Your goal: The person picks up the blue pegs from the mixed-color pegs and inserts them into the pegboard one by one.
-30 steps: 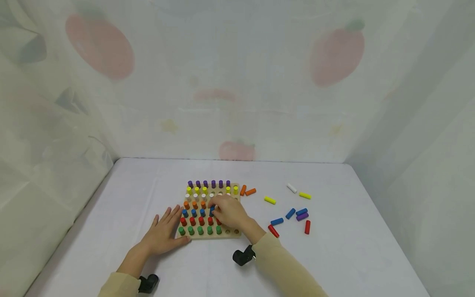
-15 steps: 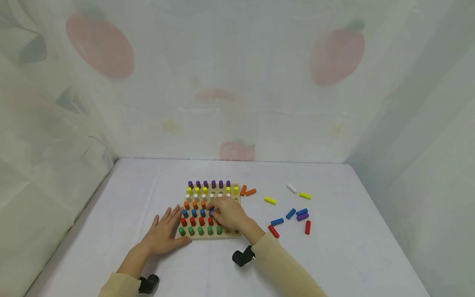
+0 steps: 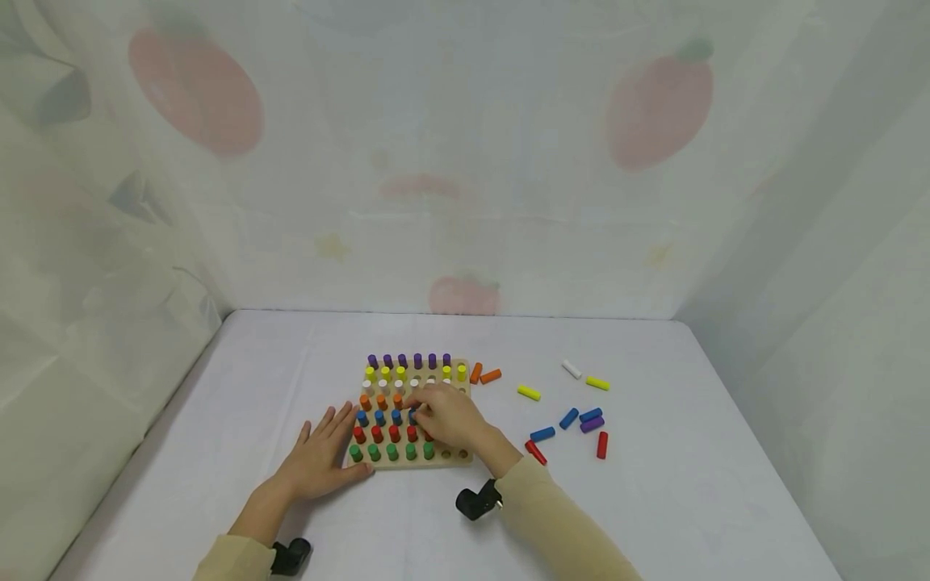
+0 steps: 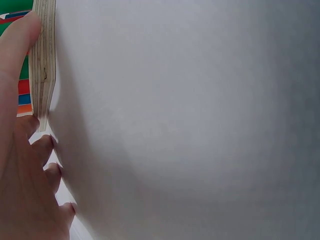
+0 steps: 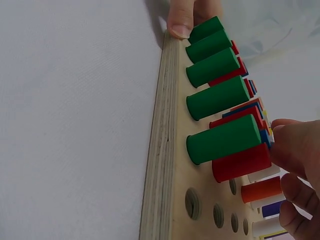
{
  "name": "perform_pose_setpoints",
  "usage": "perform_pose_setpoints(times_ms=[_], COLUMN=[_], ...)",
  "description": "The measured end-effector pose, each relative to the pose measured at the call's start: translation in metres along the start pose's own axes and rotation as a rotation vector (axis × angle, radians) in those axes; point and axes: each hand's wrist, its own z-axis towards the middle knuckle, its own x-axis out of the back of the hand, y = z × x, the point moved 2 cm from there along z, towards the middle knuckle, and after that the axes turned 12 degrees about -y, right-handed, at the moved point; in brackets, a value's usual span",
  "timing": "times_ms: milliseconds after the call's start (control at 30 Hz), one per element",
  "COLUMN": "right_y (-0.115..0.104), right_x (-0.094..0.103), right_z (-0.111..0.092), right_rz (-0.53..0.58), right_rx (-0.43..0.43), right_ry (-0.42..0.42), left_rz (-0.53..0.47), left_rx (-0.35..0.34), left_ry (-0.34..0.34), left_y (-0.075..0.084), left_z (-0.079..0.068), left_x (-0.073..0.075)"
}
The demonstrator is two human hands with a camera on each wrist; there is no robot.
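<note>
A wooden pegboard point(image 3: 436, 463) holds rows of coloured pegs: purple, yellow, white, orange, blue, red and green from back to front. My right hand point(image 3: 452, 415) is over its right half, thumb and index finger pinching a blue peg point(image 3: 412, 417), the fourth in the blue row. Most of that peg hides behind the fingers; the right wrist view shows a sliver of blue at the fingertips point(image 5: 280, 126). My left hand point(image 3: 317, 458) lies spread at the board's left side, thumb on the front corner. A green peg point(image 5: 225, 140) stands upright near the right hand.
Loose pegs lie right of the board: two orange pegs point(image 3: 491, 375), two yellow pegs point(image 3: 529, 392), a white peg point(image 3: 571, 368), three blue pegs point(image 3: 542, 434), a purple peg point(image 3: 592, 424) and two red pegs point(image 3: 602, 445). Bare holes point(image 5: 193, 203) show at the front right.
The blue peg under my right fingers has shifted slightly down and left, and the right fingertips with it. My left hand stays in place.
</note>
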Motion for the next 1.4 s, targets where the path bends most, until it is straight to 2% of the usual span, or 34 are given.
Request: perform_pose_setpoints(times_ms=[267, 533, 867, 1333, 1400], right_y=[0.004, 0.012, 0.02, 0.038, 0.042], right_x=[0.006, 0.02, 0.035, 0.053, 0.054], right_z=[-0.006, -0.017, -0.026, -0.044, -0.048], right_rz=[0.059, 0.056, 0.084, 0.139, 0.141], right_rx=[0.017, 0.045, 0.01, 0.137, 0.135], right_ry=[0.053, 0.158, 0.168, 0.233, 0.233], left_rz=[-0.003, 0.013, 0.011, 0.021, 0.021], left_rx=[-0.006, -0.012, -0.03, -0.007, -0.01], left_ry=[0.003, 0.011, 0.037, 0.006, 0.009], left_y=[0.0, 0.0, -0.001, 0.003, 0.003], left_z=[-0.001, 0.0, -0.001, -0.003, -0.003], left_x=[0.0, 0.001, 0.002, 0.008, 0.008])
